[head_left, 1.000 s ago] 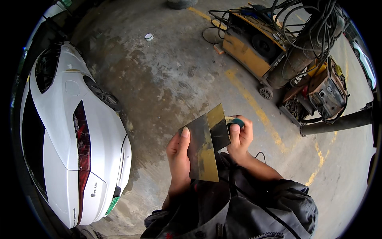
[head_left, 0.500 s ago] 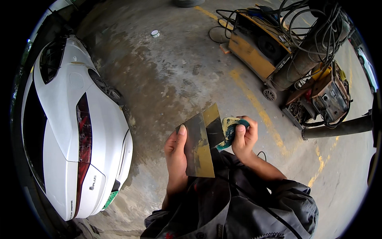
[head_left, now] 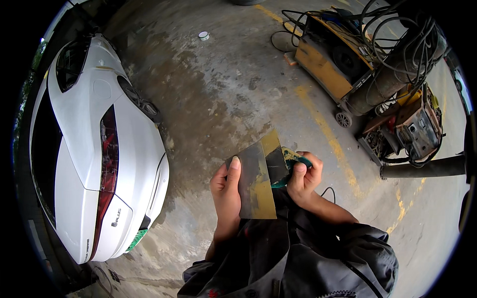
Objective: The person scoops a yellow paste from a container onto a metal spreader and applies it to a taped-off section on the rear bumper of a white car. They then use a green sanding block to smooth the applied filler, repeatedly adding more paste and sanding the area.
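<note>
My left hand [head_left: 227,185] is closed round a flat, thin grey board [head_left: 251,186], with the thumb lying over its front face. Yellow putty is smeared along the board's right side and lower corner. A second dark panel [head_left: 277,166] with a yellow upper end shows behind its right edge; I cannot tell whether the two are joined. My right hand [head_left: 305,181] pinches a green putty spreader [head_left: 304,160] coated in yellow putty. The spreader's left part is hidden behind the dark panel, and whether they touch is unclear.
A white car [head_left: 134,169] stands at the left. To the right are a wheeled yellow-and-black machine [head_left: 323,64] with looped cables, a thick post [head_left: 375,92] and a worn metal box [head_left: 417,131]. A small round tin [head_left: 203,36] sits on the concrete floor [head_left: 223,89].
My right hand has brought the spreader closer to the board and turned it, so less of its coated face shows. The whole view has shifted slightly.
</note>
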### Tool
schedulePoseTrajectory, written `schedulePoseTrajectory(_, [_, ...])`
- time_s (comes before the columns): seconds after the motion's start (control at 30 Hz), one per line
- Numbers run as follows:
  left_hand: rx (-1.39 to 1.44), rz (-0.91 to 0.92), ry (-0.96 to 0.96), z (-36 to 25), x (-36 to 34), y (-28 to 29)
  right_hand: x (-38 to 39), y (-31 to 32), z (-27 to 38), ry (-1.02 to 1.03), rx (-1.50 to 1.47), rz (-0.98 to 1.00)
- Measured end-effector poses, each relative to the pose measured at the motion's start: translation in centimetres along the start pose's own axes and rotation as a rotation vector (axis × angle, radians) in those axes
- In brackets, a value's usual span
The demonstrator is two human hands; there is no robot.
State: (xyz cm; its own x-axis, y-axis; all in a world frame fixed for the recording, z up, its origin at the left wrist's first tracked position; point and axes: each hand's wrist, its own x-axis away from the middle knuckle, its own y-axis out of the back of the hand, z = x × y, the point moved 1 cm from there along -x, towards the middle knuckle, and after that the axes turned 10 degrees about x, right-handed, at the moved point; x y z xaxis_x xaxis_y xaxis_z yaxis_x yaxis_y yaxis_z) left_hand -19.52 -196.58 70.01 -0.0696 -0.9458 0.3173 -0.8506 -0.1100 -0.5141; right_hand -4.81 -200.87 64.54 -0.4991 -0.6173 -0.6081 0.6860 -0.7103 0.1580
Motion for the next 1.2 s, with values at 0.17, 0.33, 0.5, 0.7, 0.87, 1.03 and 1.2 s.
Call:
schedulePoseTrajectory(0.17, [-0.020, -0.008, -0.050, -0.5, 0.6, -0.7, -2.6, 0.5, -0.9, 0.013, 0.028, -0.088])
schedulePoseTrajectory(0.33, [-0.074, 0.005, -0.050, 0.1, 0.4, -0.6, -5.8, 0.0, 1.4, -0.127, -0.084, -0.217])
schedulePoseTrajectory(0.5, [-0.036, -0.068, -0.047, -0.3, -0.2, -1.3, -0.9, 0.1, -0.2, -0.074, 0.004, 0.014])
schedulePoseTrajectory(0.7, [0.009, -0.102, -0.033, -0.8, -0.2, -1.2, -5.7, 0.4, 0.1, -0.312, -0.108, -0.175])
schedulePoseTrajectory(0.87, [0.025, 0.002, 0.077, -0.2, 0.0, -0.5, -8.2, 0.9, 0.4, -0.215, -0.044, -0.263])
schedulePoseTrajectory(1.03, [0.038, 0.025, 0.070, 1.4, 0.0, 0.6, -8.2, 0.7, 0.7, -0.158, -0.023, -0.240])
schedulePoseTrajectory(1.2, [-0.019, -0.025, 0.035, 1.3, 0.0, 0.4, -6.5, 0.0, 0.2, -0.050, 0.019, -0.267])
